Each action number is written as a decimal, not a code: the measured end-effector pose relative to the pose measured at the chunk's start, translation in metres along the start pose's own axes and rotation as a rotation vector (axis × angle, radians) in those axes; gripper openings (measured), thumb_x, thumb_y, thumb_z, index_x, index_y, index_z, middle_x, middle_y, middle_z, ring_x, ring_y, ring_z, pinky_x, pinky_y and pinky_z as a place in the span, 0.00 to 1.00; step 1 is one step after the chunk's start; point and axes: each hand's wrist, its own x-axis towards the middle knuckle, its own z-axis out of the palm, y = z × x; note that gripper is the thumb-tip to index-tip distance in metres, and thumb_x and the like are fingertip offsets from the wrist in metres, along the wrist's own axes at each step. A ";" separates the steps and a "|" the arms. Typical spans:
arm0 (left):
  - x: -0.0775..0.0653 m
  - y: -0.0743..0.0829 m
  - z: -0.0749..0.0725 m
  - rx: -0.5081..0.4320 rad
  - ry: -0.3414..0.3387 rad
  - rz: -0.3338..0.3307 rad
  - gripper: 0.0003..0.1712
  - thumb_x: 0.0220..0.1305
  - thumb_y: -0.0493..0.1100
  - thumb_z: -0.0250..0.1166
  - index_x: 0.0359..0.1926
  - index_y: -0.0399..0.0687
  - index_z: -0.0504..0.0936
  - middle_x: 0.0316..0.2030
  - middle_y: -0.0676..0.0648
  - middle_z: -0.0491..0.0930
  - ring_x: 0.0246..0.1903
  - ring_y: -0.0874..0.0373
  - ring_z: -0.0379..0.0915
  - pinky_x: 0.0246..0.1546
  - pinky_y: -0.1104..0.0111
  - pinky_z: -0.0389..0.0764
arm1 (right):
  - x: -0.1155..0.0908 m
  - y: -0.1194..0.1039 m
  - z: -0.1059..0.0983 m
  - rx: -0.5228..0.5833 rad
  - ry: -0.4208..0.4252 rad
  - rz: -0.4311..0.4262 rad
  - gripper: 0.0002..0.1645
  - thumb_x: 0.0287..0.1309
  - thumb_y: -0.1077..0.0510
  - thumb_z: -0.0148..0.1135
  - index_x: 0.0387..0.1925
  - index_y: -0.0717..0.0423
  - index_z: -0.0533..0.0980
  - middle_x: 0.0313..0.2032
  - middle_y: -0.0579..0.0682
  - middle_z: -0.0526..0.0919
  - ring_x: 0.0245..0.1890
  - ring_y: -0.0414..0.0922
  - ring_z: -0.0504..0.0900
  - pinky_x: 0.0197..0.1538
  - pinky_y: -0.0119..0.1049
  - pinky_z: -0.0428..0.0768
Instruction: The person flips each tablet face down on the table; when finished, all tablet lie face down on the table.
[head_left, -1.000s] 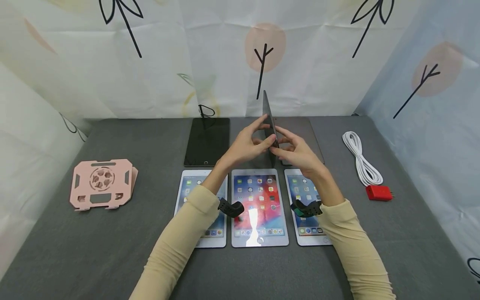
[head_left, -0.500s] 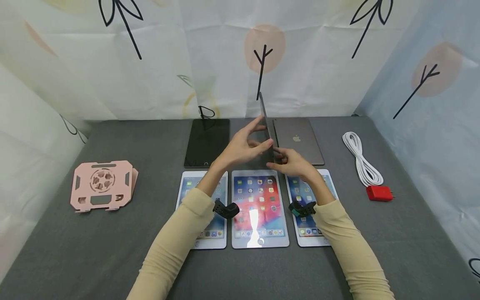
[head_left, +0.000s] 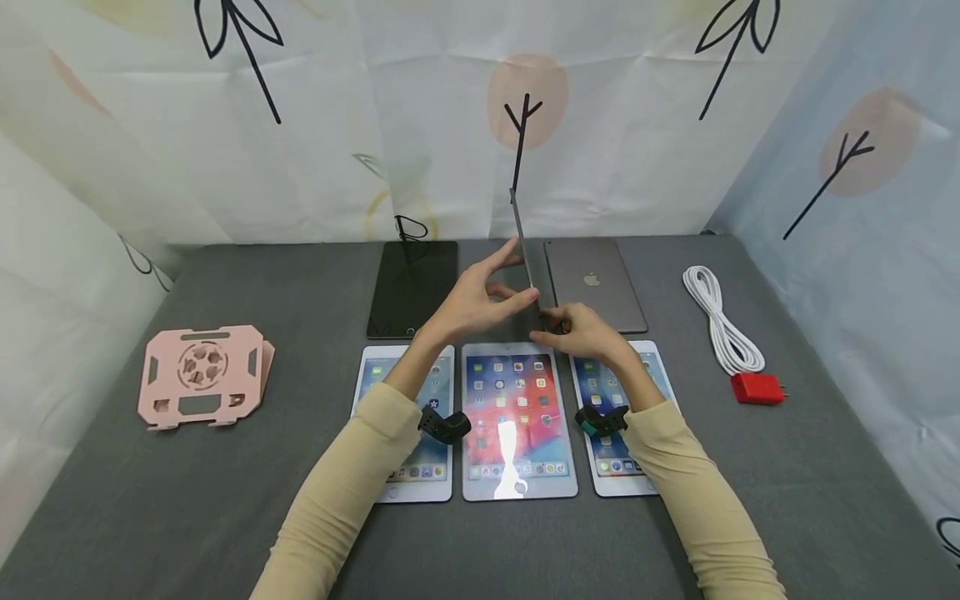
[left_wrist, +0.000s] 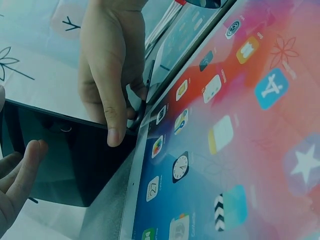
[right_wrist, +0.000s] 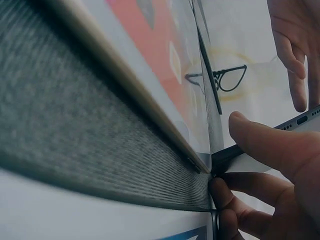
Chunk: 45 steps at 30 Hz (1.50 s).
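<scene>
A thin dark grey tablet [head_left: 518, 218] stands on edge between the hands, almost edge-on in the head view. Its dark screen [left_wrist: 82, 160] and round home button face left. My left hand [head_left: 472, 304] holds it, with the thumb at the near edge and extended fingers by the screen. Down at its near lower corner, my right hand [head_left: 588, 333] pinches it; the right thumb lies over the edge in the left wrist view. Speaker holes and a port mark that edge in the right wrist view. Below the hands lies a white tablet [head_left: 517, 417] with its home screen lit.
Lit white tablets lie left [head_left: 437, 442] and right [head_left: 609, 442], partly behind the arms. Behind are a black-screened tablet [head_left: 412, 283] and a grey tablet [head_left: 600, 292], back up. A pink stand [head_left: 198, 375] sits left; a white cable [head_left: 720, 321] and red charger [head_left: 757, 388] lie right.
The right hand has slid down the tablet's edge toward its lower corner. The upright tablet has shifted left and lowered slightly, the left hand moving with it. The grey tablet's logo is uncovered.
</scene>
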 end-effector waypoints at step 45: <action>-0.031 -0.027 -0.032 -0.074 0.014 -0.113 0.56 0.60 0.35 0.75 0.81 0.44 0.51 0.69 0.43 0.71 0.48 0.51 0.86 0.45 0.71 0.84 | -0.002 -0.002 0.007 -0.031 0.068 -0.023 0.43 0.62 0.52 0.70 0.70 0.72 0.67 0.41 0.57 0.78 0.38 0.47 0.71 0.40 0.36 0.70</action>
